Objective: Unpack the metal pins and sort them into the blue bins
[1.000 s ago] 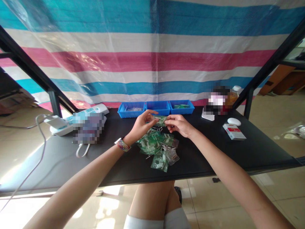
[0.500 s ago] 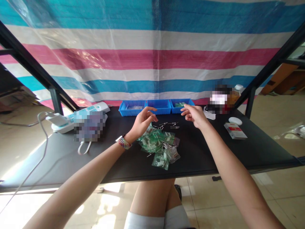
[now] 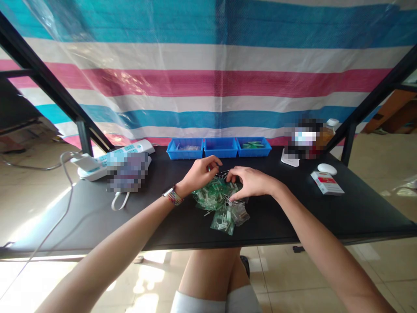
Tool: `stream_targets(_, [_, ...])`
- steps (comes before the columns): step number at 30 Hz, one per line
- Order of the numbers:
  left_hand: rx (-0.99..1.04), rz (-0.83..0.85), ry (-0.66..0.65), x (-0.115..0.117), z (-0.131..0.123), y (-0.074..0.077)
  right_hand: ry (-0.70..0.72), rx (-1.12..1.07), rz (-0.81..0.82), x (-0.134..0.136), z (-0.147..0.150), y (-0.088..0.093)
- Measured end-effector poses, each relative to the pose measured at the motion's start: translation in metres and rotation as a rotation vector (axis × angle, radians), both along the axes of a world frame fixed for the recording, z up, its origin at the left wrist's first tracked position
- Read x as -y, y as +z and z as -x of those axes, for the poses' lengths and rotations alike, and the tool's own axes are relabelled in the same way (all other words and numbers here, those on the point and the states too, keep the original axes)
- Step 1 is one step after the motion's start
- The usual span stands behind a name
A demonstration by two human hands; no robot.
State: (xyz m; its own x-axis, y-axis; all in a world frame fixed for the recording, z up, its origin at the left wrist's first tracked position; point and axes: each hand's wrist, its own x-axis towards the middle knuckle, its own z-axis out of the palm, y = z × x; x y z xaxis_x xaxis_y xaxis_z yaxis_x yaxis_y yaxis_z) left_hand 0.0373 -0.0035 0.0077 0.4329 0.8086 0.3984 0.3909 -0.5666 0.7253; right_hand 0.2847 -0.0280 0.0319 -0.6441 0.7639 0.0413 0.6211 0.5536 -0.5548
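A: How does the person's left hand (image 3: 202,171) sit?
B: Just left of centre, palm turned inward, back of the hand up, fingers curled over toward the right. Its left arm (image 3: 127,248) slants up from the lower left corner, with a bracelet (image 3: 174,196) at the wrist.
A: Does it hold anything?
B: One cannot tell; the fingertips bunch narrowly beside the pins (image 3: 223,174), and a grip is too small to make out.
A: And the right hand (image 3: 252,180)?
B: Right of centre, arched, its thumb well apart from the fingers in a wide curve. The fingertips reach left, near the pins; the thumb points down-left over the bags (image 3: 208,198). Its right arm (image 3: 309,230) runs up from the lower right corner.
A: Where are the bags and pins?
B: The bags, green and see-through, lie heaped on the black table (image 3: 276,224) at lower centre. The loose pins lie at the heap's upper edge, between the two hands.
A: What stands beyond?
B: Three blue trays (image 3: 220,153) in a row, above centre; the right one holds green pieces.
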Motion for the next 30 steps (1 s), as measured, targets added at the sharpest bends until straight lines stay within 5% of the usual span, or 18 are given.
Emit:
stream_targets(6, [-0.015,-0.014,0.001,0.002,0.0,0.003,-0.019,0.109,-0.067,0.008,0.001,0.007])
stream_targets(14, [0.026,-0.074,-0.01,0.003,0.0,0.004,-0.209,-0.204,-0.15,-0.007,-0.001,0.002])
stream_targets(16, [0.012,-0.164,-0.016,0.005,0.0,0.004,-0.282,-0.387,-0.054,-0.012,0.0,-0.002])
stream_targets(19, [-0.079,-0.336,-0.047,0.01,-0.002,0.007,-0.359,-0.728,0.307,-0.017,0.003,-0.007])
stream_targets(24, [-0.053,-0.403,-0.05,0.015,-0.006,0.011,-0.296,-1.013,0.759,-0.013,0.013,-0.009])
stream_targets(27, [0.078,-0.271,0.046,0.014,-0.008,0.011,-0.311,-0.977,0.788,-0.011,0.016,-0.01])
stream_targets(30, [0.219,-0.066,0.119,0.011,-0.008,0.01,-0.365,-0.932,0.639,-0.011,0.017,-0.01])
